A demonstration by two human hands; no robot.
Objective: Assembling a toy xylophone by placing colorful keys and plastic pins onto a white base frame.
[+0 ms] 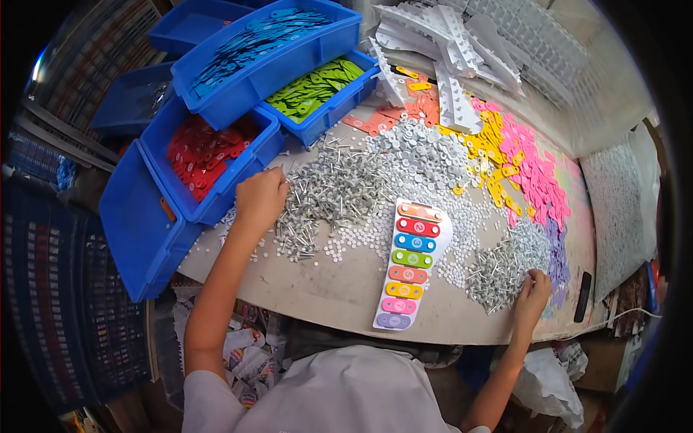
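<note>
On the near middle of the table lies a toy xylophone (413, 263), its white base carrying a row of coloured bars. The upper bars have pale round heads at their ends; the lower ones show dark holes. My left hand (261, 198) is closed at the left edge of a large heap of silver pins (328, 184), beside the blue bin of red bars (206, 155). To the right, my right hand (533, 294) has its fingers pinched together at the edge of a smaller pin heap (494, 278). Whatever either hand holds is too small or hidden to make out.
Small white rings (462, 249) and grey round pieces (422, 148) spread mid-table. Yellow bars (487, 144), pink bars (534, 177) and purple bars (557, 252) lie right. Blue bins hold blue bars (260, 47) and green bars (314, 90). White bases (455, 101) are stacked behind.
</note>
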